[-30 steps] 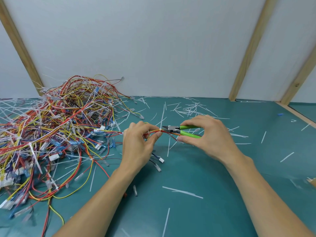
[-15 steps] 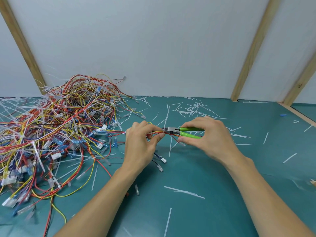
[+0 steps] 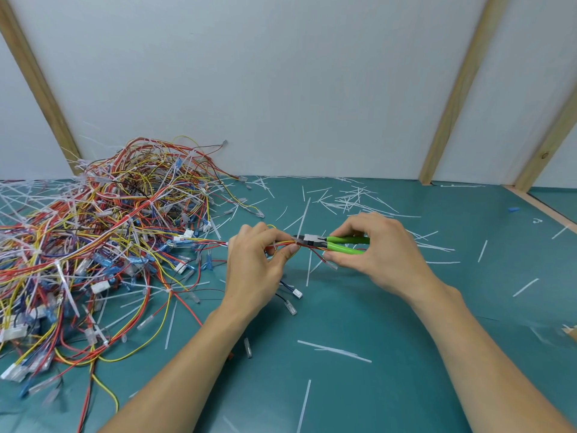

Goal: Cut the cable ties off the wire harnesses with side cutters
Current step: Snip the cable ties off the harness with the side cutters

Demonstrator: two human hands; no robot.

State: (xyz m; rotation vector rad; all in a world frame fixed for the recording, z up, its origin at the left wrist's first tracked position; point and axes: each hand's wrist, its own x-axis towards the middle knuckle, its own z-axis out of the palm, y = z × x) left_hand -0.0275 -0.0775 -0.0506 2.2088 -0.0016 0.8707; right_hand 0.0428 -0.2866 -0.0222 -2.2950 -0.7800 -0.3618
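My left hand [image 3: 254,264] pinches a thin bundle of red and yellow wires [image 3: 282,244] just above the green mat. My right hand [image 3: 379,250] grips green-handled side cutters [image 3: 338,243], whose metal jaws point left and meet the wires right beside my left fingertips. The handles are nearly together. Wire ends with small white connectors [image 3: 298,293] hang below my left hand. The cable tie at the jaws is too small to make out.
A big tangle of red, yellow and blue wire harnesses [image 3: 103,245] covers the mat's left side. Cut white tie strips [image 3: 335,350] lie scattered over the teal mat [image 3: 406,370]. A white wall with wooden battens [image 3: 452,98] stands behind.
Both hands have stayed nearly in place. The cutter jaws remain at the wires by my left fingertips, with only a slight shift of the view.
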